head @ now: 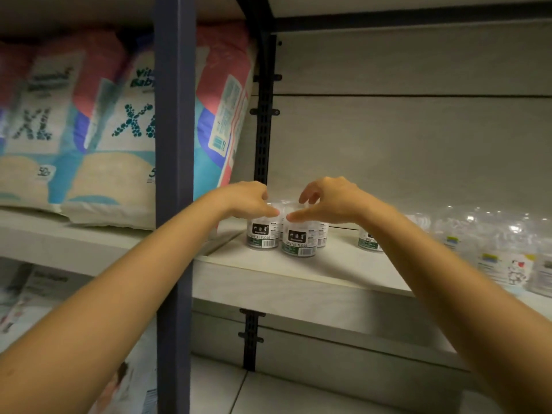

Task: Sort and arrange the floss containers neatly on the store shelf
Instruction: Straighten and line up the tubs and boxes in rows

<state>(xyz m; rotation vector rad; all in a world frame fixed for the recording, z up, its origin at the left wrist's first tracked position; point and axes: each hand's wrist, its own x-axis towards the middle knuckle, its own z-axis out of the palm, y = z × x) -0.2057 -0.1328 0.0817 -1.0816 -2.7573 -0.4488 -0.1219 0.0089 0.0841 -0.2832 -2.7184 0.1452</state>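
- Far out to the left of the left hand, XL nappy packs (89, 130) lean in the neighbouring bay; they are other stock and no part of this job
- A dark blue upright post (174, 174) stands between those packs and the left forearm, and marks the bay's edge
- The left hand (249, 198) is curled over the lid of the left dental floss tub (262, 236), with its thumb laid along the upper front; the grip looks meant to steady or nudge the tub, which stands upright on the shelf board (298, 279)
- Just right of that thumb, the right hand (328, 201) arches over the front dental floss tub (298, 240), thumb pressed to its upper side and fingers bent above the lid; whether the fingertips touch the far rim I cannot tell
- The two tubs touch with labels facing out, probably being squared into a tight cluster
- Under the right wrist a third floss tub (322, 234) sits behind the front one
- Beyond the right forearm a lone floss tub (369, 242) stands apart, likely next to join
- Furthest right, clear tubs with yellow labels (490, 259) crowd the shelf, too blurred to read
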